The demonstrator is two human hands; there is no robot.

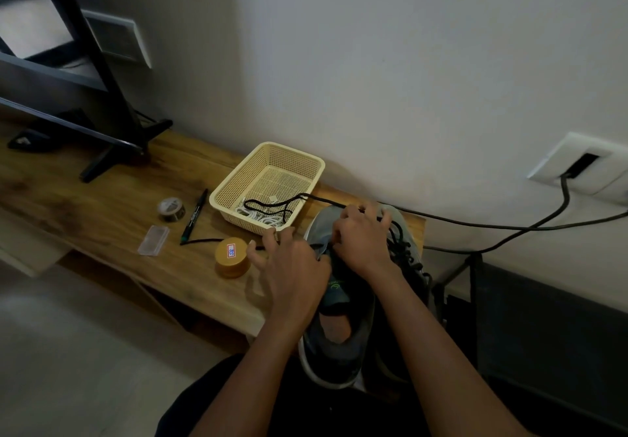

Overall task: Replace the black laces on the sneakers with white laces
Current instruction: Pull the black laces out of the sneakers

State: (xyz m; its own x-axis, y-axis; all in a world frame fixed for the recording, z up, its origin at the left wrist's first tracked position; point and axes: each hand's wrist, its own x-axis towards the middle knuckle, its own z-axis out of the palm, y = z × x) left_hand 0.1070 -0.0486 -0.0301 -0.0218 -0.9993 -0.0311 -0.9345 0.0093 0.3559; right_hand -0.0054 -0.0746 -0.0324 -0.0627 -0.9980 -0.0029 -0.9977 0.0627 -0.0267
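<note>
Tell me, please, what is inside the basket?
White laces lie coiled at the near end of the basket; a black lace loops over them and leaves over the rim. The black lace covers part of the coils.

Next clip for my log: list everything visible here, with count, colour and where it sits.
table: one, brown wood, along the wall
basket: one, cream, on the table by the wall
white laces: bundle, count unclear, in the basket
black laces: count unclear; strands across basket and table, others threaded in a sneaker
sneakers: two, grey, at the table's near end
tape roll: one, grey, left of the marker
marker: one, black, left of the basket
plastic packet: one, clear, near the tape roll
round tub: one, yellow, stickered, beside the left hand
screen stand: one, black, far left
wall socket: one, white, right, cable plugged in
left hand: over the sneakers, grip unclear
right hand: on the threaded laces, grip unclear
</note>
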